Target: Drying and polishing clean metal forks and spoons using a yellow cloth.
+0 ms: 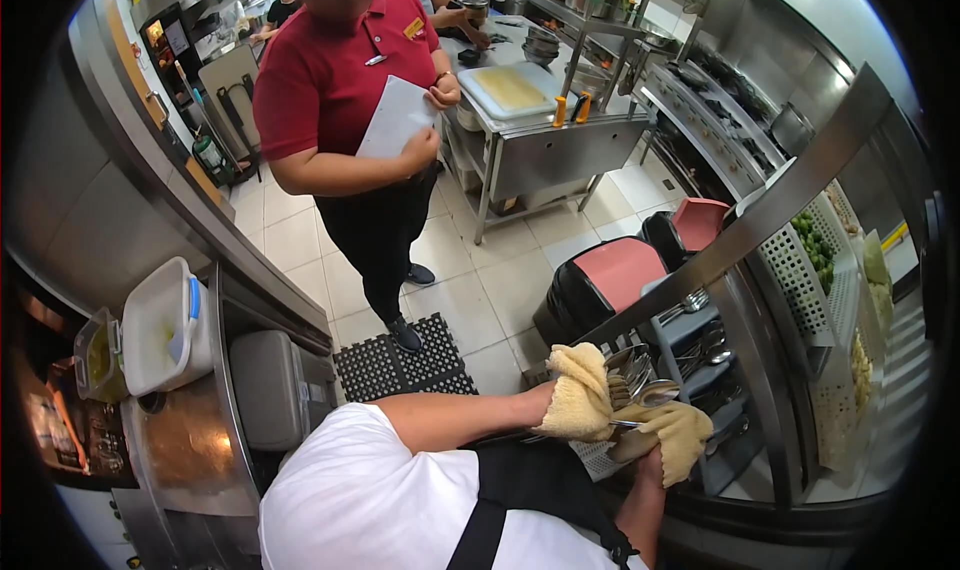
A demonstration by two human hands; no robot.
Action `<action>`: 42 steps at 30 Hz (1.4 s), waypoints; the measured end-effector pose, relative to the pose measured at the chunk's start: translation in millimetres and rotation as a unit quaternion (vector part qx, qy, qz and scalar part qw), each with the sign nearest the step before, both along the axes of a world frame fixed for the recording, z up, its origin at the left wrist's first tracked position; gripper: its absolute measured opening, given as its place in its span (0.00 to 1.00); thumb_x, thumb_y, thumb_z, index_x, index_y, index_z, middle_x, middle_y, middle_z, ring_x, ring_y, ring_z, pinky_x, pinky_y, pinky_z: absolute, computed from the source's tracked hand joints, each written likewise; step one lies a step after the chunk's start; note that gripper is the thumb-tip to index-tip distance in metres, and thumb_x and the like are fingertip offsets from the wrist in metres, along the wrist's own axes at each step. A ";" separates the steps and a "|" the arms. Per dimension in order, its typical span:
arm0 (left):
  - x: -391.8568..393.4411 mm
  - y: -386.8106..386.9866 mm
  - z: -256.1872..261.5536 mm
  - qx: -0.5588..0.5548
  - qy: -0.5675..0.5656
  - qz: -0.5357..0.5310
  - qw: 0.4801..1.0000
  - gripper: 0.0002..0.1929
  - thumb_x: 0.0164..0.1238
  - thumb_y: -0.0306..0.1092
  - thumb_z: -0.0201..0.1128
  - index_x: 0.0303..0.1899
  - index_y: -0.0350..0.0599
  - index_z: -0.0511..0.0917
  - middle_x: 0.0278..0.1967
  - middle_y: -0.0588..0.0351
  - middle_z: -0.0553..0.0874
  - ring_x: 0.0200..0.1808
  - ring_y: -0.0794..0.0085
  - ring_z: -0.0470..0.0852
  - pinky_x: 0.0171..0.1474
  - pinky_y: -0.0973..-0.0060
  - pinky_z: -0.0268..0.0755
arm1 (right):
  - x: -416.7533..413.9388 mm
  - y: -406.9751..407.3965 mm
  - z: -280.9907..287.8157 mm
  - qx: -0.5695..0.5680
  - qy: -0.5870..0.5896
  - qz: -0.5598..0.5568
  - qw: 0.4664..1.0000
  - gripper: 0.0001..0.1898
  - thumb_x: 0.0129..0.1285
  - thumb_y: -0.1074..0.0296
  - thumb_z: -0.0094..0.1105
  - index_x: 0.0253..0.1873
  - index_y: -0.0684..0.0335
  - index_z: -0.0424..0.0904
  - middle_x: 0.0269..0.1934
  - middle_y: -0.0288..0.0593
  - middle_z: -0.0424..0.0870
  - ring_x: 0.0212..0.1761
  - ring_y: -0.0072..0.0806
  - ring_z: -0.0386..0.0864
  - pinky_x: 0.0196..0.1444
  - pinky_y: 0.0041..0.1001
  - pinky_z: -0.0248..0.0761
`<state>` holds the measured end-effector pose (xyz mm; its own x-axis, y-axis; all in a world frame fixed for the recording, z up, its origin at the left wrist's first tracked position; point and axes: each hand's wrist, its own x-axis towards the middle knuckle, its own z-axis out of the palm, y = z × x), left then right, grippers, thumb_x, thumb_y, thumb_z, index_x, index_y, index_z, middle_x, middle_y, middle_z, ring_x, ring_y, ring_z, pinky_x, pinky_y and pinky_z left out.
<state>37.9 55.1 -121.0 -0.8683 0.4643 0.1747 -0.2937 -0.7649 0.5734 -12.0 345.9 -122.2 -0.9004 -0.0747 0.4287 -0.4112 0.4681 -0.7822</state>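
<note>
My left hand [541, 405] is mostly hidden under a pale yellow towel cloth [581, 393]. Forks and spoons [634, 375] fan out beside that cloth, apparently gripped through it. Another part of yellow cloth [679, 435] is in my right hand [654, 465], and whether both are one piece I cannot tell. A metal spoon [658, 393] lies between the two hands, its handle reaching toward the right-hand cloth. Under my hands, part of a white perforated basket [596, 457] shows. Just beyond, a grey cutlery tray [731, 457] holds spoons and other utensils in compartments.
A steel post [750, 221] slants beside the tray. Crates of green produce [814, 243] stand at right. Black bins with pink lids [619, 270] are on the floor. A person in a red shirt [337, 82] holds paper near a steel table [555, 157]. Plastic tubs [161, 337] stand left.
</note>
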 end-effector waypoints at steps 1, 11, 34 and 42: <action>1.3 -3.0 5.5 -0.075 0.083 0.028 0.993 0.16 0.73 0.33 0.52 0.57 0.39 0.70 0.54 0.48 0.78 0.54 0.64 0.79 0.60 0.65 0.73 | -2.1 -1.2 4.3 0.001 0.003 -0.001 1.000 0.29 0.70 0.40 0.43 0.63 0.59 0.67 0.58 0.47 0.74 0.59 0.42 0.74 0.62 0.45 0.69; -17.2 19.2 -54.8 -0.158 0.100 0.065 0.980 0.16 0.70 0.30 0.56 0.58 0.44 0.71 0.53 0.51 0.79 0.51 0.67 0.80 0.58 0.68 0.73 | 27.1 3.4 -29.6 -0.503 -0.203 0.158 0.825 0.29 0.70 0.44 0.46 0.67 0.58 0.63 0.63 0.44 0.70 0.62 0.38 0.71 0.65 0.40 0.66; 3.8 18.6 8.6 -0.011 0.015 0.045 0.999 0.18 0.65 0.31 0.61 0.56 0.41 0.74 0.53 0.51 0.80 0.53 0.66 0.80 0.58 0.69 0.73 | 21.6 -17.2 50.0 -0.496 -0.178 0.096 0.845 0.25 0.72 0.46 0.41 0.63 0.60 0.66 0.56 0.44 0.75 0.58 0.41 0.74 0.62 0.41 0.68; 9.8 8.4 25.7 -0.049 0.048 0.038 0.997 0.17 0.71 0.32 0.55 0.58 0.41 0.72 0.56 0.50 0.79 0.56 0.66 0.77 0.62 0.68 0.70 | 43.7 -65.4 57.4 -0.444 -0.174 0.123 0.870 0.20 0.71 0.52 0.45 0.58 0.60 0.68 0.51 0.44 0.78 0.51 0.38 0.78 0.57 0.39 0.72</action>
<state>47.8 63.5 -95.3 -0.8832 0.4163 0.2158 -0.1765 -0.7216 0.6695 31.7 280.5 -64.9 -0.9908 -0.0620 0.1205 -0.0795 -0.4536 -0.8877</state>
